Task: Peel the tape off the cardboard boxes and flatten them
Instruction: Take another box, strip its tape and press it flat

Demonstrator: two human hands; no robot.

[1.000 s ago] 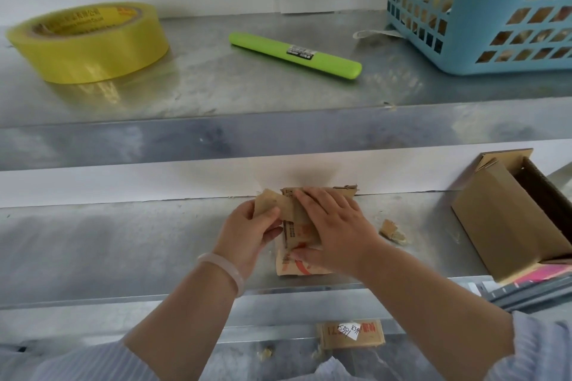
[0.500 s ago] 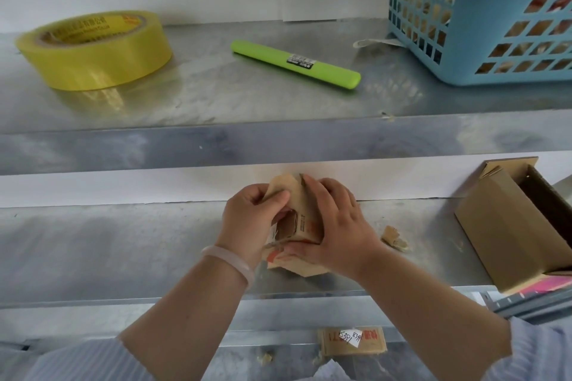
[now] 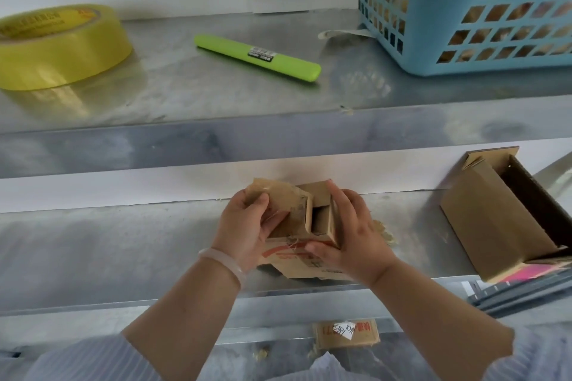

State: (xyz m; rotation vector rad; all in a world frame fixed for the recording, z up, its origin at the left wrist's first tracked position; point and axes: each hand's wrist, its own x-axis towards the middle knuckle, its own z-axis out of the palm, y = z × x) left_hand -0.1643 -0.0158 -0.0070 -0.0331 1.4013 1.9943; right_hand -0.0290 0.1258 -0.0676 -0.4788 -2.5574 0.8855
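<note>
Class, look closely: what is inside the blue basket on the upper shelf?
Through the holes of the blue basket, tan and reddish pieces show, probably cardboard. Its walls hide the rest, so no count is possible.

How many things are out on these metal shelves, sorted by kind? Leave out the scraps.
Cardboard boxes: 3, the small box held by the left hand and right hand, the open box lying at right, the flattened box lower down
Tape rolls: 1, yellow tape roll
Green pen-shaped tools: 1, green tool
Baskets: 1, blue basket
Total: 6
</note>
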